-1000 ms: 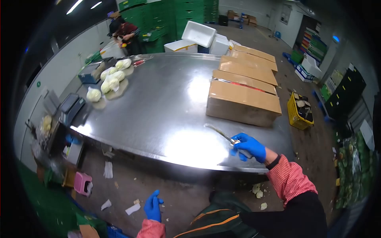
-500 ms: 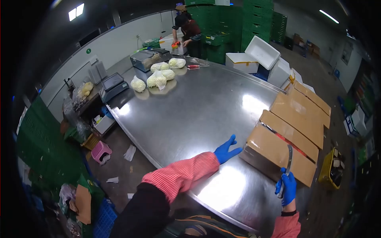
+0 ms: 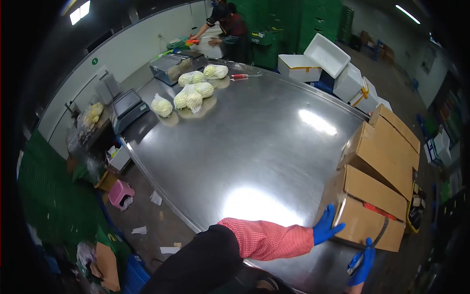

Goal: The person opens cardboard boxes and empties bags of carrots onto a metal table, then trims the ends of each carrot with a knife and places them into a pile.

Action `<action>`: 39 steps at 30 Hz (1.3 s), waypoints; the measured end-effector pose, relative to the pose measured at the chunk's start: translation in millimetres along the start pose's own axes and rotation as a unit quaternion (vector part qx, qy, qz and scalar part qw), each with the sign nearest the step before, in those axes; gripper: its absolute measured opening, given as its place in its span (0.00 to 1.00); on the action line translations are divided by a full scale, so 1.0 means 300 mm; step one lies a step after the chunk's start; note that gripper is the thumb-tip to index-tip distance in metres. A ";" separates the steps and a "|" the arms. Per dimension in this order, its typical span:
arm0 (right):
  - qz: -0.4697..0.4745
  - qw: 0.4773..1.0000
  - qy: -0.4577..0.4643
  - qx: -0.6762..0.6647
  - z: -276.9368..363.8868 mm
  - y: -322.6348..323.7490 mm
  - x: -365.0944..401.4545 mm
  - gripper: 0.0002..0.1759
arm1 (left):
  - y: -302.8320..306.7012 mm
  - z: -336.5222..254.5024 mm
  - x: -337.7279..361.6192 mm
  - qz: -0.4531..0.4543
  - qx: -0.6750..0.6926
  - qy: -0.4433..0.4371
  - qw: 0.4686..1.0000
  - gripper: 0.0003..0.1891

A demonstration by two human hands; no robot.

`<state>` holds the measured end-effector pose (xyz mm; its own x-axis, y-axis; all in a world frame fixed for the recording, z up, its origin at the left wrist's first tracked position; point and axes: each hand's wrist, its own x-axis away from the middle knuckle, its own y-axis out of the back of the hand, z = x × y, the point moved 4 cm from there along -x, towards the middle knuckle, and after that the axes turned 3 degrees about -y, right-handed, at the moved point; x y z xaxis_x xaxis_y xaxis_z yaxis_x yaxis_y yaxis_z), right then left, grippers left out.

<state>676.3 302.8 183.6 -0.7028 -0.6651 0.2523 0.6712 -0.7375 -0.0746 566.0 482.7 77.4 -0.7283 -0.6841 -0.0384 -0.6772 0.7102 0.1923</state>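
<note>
My right hand [image 3: 363, 264], in a blue glove, is wrapped round the handle of a curved knife [image 3: 381, 232]. The dark blade reaches over the near end of a cardboard box [image 3: 356, 219]. Between that box's top flaps, a slit shows something red [image 3: 379, 210] that I cannot make out. Also blue-gloved, my left hand [image 3: 327, 228] has its fingers apart and rests against the box's left side. It holds nothing.
More cardboard boxes [image 3: 387, 149] stand beyond on the steel table [image 3: 230, 142]. White foam boxes [image 3: 327, 55] are stacked past its far edge. Netted pale round produce [image 3: 188, 98], a scale [image 3: 129, 109] and red-handled tools [image 3: 240, 76] lie farther off. Another person [image 3: 230, 32] works at the back.
My left hand has moved right, from above the table to the box. The knife has come lower with my right hand. My view has shifted, and the near boxes sit at a different angle.
</note>
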 end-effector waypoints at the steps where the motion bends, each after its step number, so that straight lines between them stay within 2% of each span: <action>1: 0.019 1.000 -0.004 0.021 0.009 -0.048 -0.003 0.22 | 0.026 -0.034 0.062 0.055 0.013 0.003 0.998 0.52; 4: 0.016 0.992 -0.020 0.123 0.097 -0.162 0.025 0.21 | 0.121 0.015 0.102 0.181 0.093 -0.026 0.979 0.45; 5: 0.004 0.982 -0.033 0.184 0.107 -0.205 0.031 0.21 | 0.150 0.089 0.145 0.218 0.454 0.097 0.858 0.37; 7: -0.026 0.931 0.037 0.363 0.133 -0.262 0.070 0.20 | 0.328 0.074 0.119 0.136 0.296 0.172 0.930 0.28; 8: -0.038 0.879 0.104 0.464 0.135 -0.274 0.077 0.19 | 0.361 0.252 0.085 0.101 0.287 0.108 0.946 0.26; 10: -0.044 0.790 0.164 0.589 0.145 -0.323 0.115 0.17 | 0.500 0.133 0.076 0.068 0.281 0.149 0.946 0.24; 12: -0.045 0.748 0.179 0.637 0.169 -0.381 0.128 0.14 | 0.561 0.046 0.040 0.062 0.211 0.155 0.963 0.23; 15: -0.045 0.725 0.131 0.674 0.162 -0.438 0.102 0.10 | 0.577 0.017 0.000 0.062 0.164 0.114 0.978 0.21; 21: -0.043 0.702 0.139 0.697 0.139 -0.528 -0.020 0.05 | 0.562 -0.113 -0.084 0.036 0.155 0.068 0.985 0.21; 24: -0.072 0.705 0.159 0.687 0.179 -0.514 0.011 0.05 | 0.542 -0.166 -0.164 0.075 -0.023 -0.169 0.982 0.27; 27: -0.105 0.718 0.157 0.670 0.214 -0.432 0.055 0.07 | 0.463 -0.295 -0.255 0.078 -0.216 -0.344 0.911 0.35; 30: -0.113 0.722 0.166 0.662 0.244 -0.342 0.081 0.10 | 0.369 -0.342 -0.359 0.134 -0.253 -0.381 0.879 0.39; 33: -0.097 0.708 0.191 0.673 0.265 -0.286 0.080 0.12 | 0.340 -0.352 -0.421 0.246 -0.361 -0.336 0.835 0.38; 34: -0.088 0.702 0.199 0.678 0.266 -0.273 0.078 0.12 | 0.342 -0.344 -0.435 0.236 -0.348 -0.388 0.820 0.31; 37: -0.060 0.665 0.203 0.716 0.273 -0.269 0.039 0.12 | 0.370 -0.330 -0.459 0.206 -0.400 -0.377 0.810 0.23; 38: -0.047 0.659 0.210 0.721 0.280 -0.272 0.016 0.12 | 0.356 -0.329 -0.466 0.208 -0.442 -0.353 0.798 0.16; 39: -0.033 0.653 0.217 0.725 0.286 -0.278 -0.009 0.12 | 0.353 -0.338 -0.461 0.190 -0.441 -0.365 0.797 0.16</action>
<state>642.4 376.2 272.0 -0.5304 -0.8402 -0.1124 -0.0678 -0.0901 0.9936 605.6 635.7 202.5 -0.9481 0.0617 -0.3118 -0.2905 0.2302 0.9288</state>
